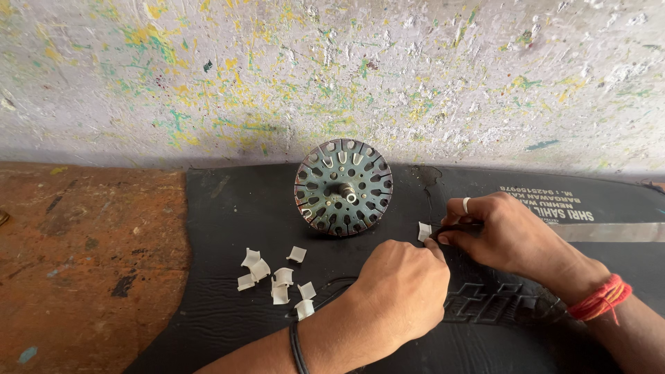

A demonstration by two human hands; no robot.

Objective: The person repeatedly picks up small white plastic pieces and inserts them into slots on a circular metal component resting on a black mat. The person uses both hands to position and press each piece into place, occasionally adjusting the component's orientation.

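A round slotted metal motor core (343,188) leans upright against the wall, with a few white paper pieces tucked into its top slots. My left hand (400,285) pinches a small white folded paper piece (424,231) between its fingertips. My right hand (504,232), wearing a ring and a red wrist thread, holds a thin dark tool (456,228) whose tip meets that paper piece. Both hands hover just right of and below the core, above a black rubber mat (228,208).
Several loose white folded paper pieces (276,277) lie on the mat at the left of my left hand. A rust-brown floor (83,256) stretches left of the mat. A paint-speckled wall (332,76) stands behind. A grey strip (613,232) crosses the mat at right.
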